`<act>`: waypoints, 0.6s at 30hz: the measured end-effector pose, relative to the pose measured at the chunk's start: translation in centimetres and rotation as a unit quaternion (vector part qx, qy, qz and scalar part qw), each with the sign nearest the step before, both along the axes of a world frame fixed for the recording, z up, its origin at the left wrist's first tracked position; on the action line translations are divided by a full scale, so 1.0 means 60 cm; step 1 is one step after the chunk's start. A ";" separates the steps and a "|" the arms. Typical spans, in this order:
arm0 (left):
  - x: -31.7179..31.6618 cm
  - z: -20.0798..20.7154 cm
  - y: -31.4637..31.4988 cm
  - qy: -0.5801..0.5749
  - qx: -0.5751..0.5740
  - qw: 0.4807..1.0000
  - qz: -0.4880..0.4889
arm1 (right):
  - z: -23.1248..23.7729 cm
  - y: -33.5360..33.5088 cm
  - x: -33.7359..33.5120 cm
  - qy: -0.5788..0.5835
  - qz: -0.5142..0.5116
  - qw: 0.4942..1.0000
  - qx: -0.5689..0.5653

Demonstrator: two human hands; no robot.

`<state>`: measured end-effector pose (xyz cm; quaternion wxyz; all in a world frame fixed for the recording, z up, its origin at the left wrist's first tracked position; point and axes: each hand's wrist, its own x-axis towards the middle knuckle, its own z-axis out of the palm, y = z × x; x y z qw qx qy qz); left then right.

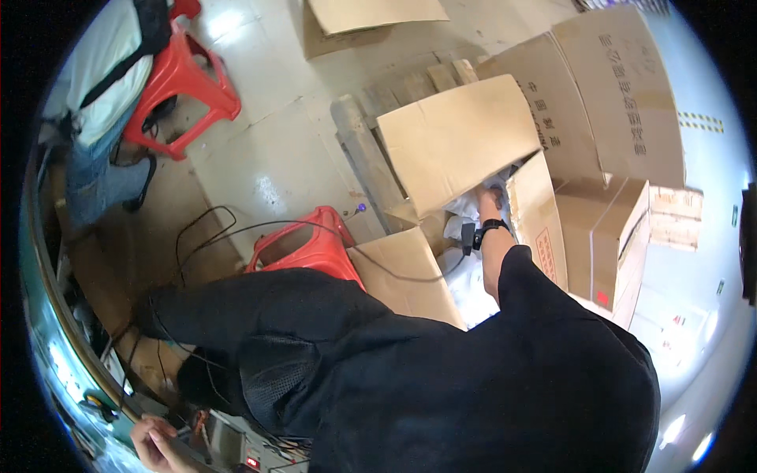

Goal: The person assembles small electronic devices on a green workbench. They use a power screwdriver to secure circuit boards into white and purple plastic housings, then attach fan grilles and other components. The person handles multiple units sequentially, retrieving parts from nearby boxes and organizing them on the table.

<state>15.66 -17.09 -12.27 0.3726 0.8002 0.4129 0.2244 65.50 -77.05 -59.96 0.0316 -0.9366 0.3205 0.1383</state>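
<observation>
My right hand (pixel 494 197) reaches down into an open cardboard box (pixel 457 146), among clear plastic bags (pixel 467 276). Its fingers are partly covered by the flap and the plastic, so what they touch is unclear. Around that wrist sits a black strap with a small device (pixel 481 236), and a cable runs from it to the left. Down at the lower left, my left hand (pixel 154 443) is beside the workbench edge, its fingers loosely bent and apart, with nothing visible in them.
A red plastic stool (pixel 315 236) stands against the box's near flap, close to my leg. Taped cartons (pixel 603 236) stack on the right, and a wooden pallet (pixel 363 150) lies behind the box. A seated person (pixel 110 118) is on another red stool (pixel 185 94) at upper left.
</observation>
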 end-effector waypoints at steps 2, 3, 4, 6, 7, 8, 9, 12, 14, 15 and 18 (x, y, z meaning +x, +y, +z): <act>-0.003 -0.036 0.015 -0.052 -0.046 0.997 -0.025 | -0.013 -0.077 0.056 0.035 -0.007 0.998 -0.051; -0.004 -0.083 0.054 -0.088 -0.091 0.991 -0.047 | 0.008 -0.159 0.081 0.054 -0.010 0.993 -0.105; 0.003 -0.031 0.001 -0.050 -0.036 0.997 -0.039 | -0.002 -0.072 0.068 0.038 -0.004 0.999 -0.002; 0.057 0.020 -0.064 -0.051 0.033 0.997 -0.044 | 0.073 -0.005 -0.025 -0.007 -0.039 0.984 0.172; 0.066 0.019 -0.080 -0.063 0.053 0.995 -0.054 | 0.140 0.020 -0.055 -0.014 -0.035 0.977 0.212; 0.062 0.012 -0.083 -0.071 0.054 0.993 -0.075 | 0.175 0.019 -0.078 -0.015 0.004 0.967 0.256; 0.073 0.006 -0.096 -0.112 0.081 0.988 -0.072 | 0.240 0.024 -0.099 -0.009 0.046 0.956 0.290; 0.098 -0.023 -0.092 -0.181 -0.020 0.968 -0.170 | 0.447 0.112 -0.125 0.039 0.121 0.934 0.334; 0.130 -0.043 -0.100 -0.171 -0.083 0.969 -0.155 | 0.573 0.181 -0.118 0.057 0.153 0.916 0.367; 0.146 -0.055 -0.099 -0.168 -0.103 0.967 -0.163 | 0.616 0.200 -0.097 0.031 0.163 0.888 0.429; 0.172 -0.089 -0.090 -0.150 -0.207 0.949 -0.187 | 0.751 0.329 -0.063 0.068 0.326 0.828 0.450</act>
